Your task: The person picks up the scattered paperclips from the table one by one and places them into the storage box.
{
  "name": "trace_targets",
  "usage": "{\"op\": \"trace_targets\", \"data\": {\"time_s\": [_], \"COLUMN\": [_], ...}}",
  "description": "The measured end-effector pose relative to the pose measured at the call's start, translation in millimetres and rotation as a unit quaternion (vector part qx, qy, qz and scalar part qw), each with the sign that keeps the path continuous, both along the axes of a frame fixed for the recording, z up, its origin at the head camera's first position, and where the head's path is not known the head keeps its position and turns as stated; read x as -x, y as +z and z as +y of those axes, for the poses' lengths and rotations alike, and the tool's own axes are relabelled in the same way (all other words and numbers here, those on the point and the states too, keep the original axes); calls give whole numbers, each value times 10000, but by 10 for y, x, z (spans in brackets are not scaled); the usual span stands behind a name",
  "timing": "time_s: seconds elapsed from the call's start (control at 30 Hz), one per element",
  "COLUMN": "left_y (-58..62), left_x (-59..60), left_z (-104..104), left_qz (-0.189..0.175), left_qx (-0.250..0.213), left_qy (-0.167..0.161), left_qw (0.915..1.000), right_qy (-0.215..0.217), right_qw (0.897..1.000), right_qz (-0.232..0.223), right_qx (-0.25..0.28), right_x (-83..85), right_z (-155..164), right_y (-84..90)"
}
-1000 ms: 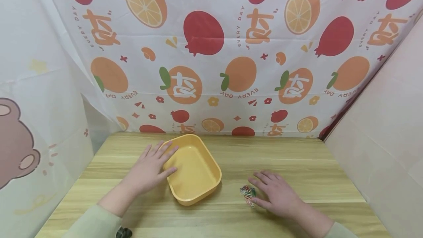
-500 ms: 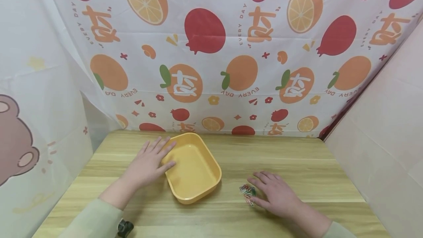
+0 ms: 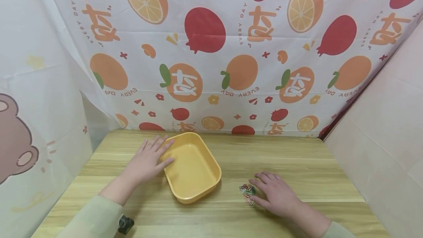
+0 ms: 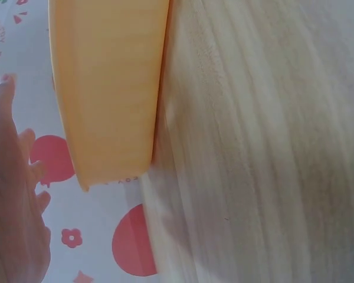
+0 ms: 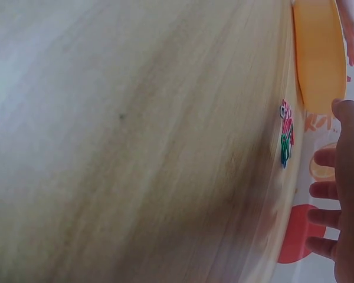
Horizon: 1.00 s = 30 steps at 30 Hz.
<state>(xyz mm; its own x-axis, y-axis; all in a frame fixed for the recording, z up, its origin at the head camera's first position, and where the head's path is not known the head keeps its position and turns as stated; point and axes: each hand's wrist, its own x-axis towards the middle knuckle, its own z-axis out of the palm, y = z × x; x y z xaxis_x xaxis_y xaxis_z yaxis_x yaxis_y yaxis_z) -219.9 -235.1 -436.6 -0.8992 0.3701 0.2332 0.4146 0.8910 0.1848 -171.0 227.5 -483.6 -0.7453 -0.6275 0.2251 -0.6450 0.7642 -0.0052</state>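
A yellow rounded-square dish (image 3: 193,168) (image 4: 106,88) (image 5: 318,56) sits empty on the wooden table (image 3: 297,164). My left hand (image 3: 148,161) (image 4: 15,194) lies flat beside its left rim, fingers straight, thumb touching the rim. A small pile of coloured paper clips (image 3: 248,192) (image 5: 286,132) lies to the right of the dish. My right hand (image 3: 275,194) (image 5: 342,194) rests flat on the table just right of the clips, fingers spread and straight, thumb close to the pile.
Fruit-printed cloth (image 3: 231,54) hangs behind the table, and plain cloth walls close in at the left and right. A small dark device (image 3: 125,225) shows at my left sleeve.
My left hand has slid slightly left and back along the dish's rim. The right hand and the clips have stayed put.
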Motion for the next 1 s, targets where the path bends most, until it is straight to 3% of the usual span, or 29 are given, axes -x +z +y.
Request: {"op": "trace_targets", "data": {"time_s": [1.0], "left_y": [-1], "left_x": [123], "left_z": [-49], "left_qz": [-185], "left_qx": [69], "left_qy": [256], "left_qw": [9995], "right_qy": [143], "right_qw": [9999], "right_qz": [42], "right_qx": [18], "right_x": [20], "right_z": [49], "right_y": [-43]}}
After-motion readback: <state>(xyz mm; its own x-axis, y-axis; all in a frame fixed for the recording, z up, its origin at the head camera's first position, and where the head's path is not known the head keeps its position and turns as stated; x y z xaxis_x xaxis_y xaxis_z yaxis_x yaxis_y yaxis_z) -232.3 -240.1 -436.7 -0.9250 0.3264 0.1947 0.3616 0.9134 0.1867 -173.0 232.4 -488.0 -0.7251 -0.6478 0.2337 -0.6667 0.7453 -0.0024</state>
